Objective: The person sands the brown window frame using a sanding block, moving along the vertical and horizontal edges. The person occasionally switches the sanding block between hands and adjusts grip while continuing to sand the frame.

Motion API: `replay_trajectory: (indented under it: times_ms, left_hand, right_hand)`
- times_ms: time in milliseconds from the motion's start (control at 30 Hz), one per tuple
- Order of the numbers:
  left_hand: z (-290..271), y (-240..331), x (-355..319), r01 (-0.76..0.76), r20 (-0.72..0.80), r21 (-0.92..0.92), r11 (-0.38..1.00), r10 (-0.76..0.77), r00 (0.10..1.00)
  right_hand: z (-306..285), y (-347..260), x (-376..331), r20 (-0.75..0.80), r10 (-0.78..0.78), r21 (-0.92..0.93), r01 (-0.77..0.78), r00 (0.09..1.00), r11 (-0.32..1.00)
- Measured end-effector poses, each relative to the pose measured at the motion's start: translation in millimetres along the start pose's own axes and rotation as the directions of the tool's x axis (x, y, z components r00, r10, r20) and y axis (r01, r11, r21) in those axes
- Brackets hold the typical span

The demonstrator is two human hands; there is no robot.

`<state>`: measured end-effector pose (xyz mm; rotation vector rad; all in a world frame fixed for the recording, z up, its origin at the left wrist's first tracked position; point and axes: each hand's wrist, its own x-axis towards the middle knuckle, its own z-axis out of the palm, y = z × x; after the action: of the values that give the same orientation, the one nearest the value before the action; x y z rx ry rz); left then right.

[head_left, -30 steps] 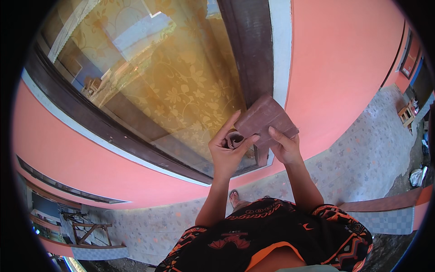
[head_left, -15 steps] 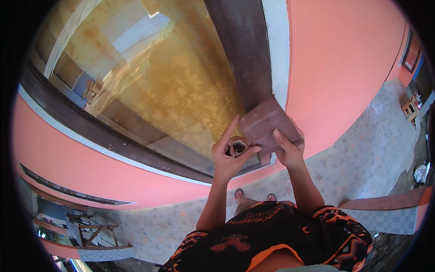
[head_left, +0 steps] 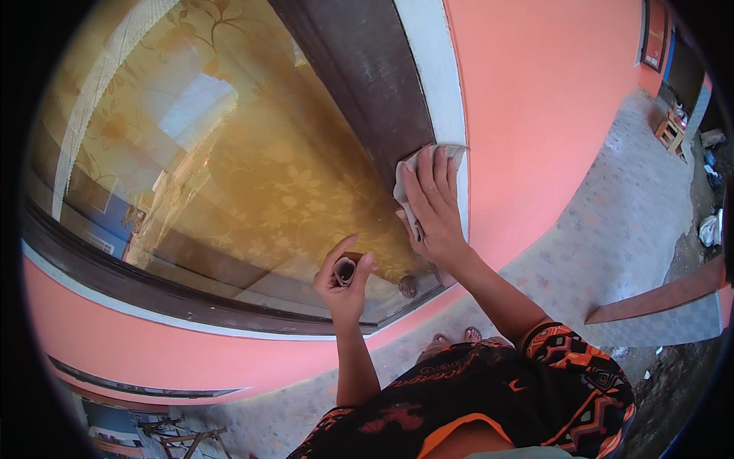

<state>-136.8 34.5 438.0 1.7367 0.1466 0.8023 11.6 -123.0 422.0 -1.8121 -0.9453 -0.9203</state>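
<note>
My right hand presses a sheet of sandpaper flat against the dark brown upright of the window frame. The sheet's pale back shows around my fingers, and one corner curls up by the white trim. Lower down, in front of the glass pane, my left hand curls around a rolled piece of sandpaper. That roll is seen end-on, between thumb and forefinger, apart from the frame.
White trim borders the frame, then a salmon-pink wall. A tiled floor runs along the wall. At right stand a low tiled ledge and a wooden stool; a wooden trestle is at lower left.
My right hand has moved up and left, turning the sandpaper from a held-up sheet onto the frame. My left hand, still with the roll, has drawn away to the left.
</note>
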Motion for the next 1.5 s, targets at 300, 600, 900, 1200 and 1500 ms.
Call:
replay_trajectory:
  times_ms: [300, 600, 900, 1200, 1500]
  left_hand:
    - [6.5, -1.3, -2.4, -0.05, 0.06, -0.035, 0.998, 0.052, 0.997]
    - [0.0, -8.2, -11.7, 0.032, 0.048, -0.07, 0.997, -0.028, 0.998]
    - [-4.5, -11.5, -23.5, 0.056, 0.089, -0.069, 0.996, -0.05, 0.995]
    - [16.0, -4.6, -25.2, 0.169, 0.123, -0.188, 0.967, -0.148, 0.981]
    - [97.1, -9.5, -5.4, 0.068, 0.081, -0.264, 0.962, -0.048, 0.996]
  right_hand:
    - [-3.5, 18.5, -33.9, -0.126, -0.147, -0.046, 0.142, 0.981, 0.989]
    - [-3.0, 27.3, -38.7, -0.012, -0.11, -0.021, 0.11, 0.994, 0.994]
    - [-4.0, 35.5, -3.3, -0.154, -0.126, -0.081, 0.115, 0.98, 0.99]
    - [-8.6, 25.3, -14.7, -0.036, -0.126, 0.0, 0.126, 0.991, 0.992]
    - [-32.2, 44.0, -19.6, 0.183, -0.098, 0.301, 0.039, 0.978, 0.953]
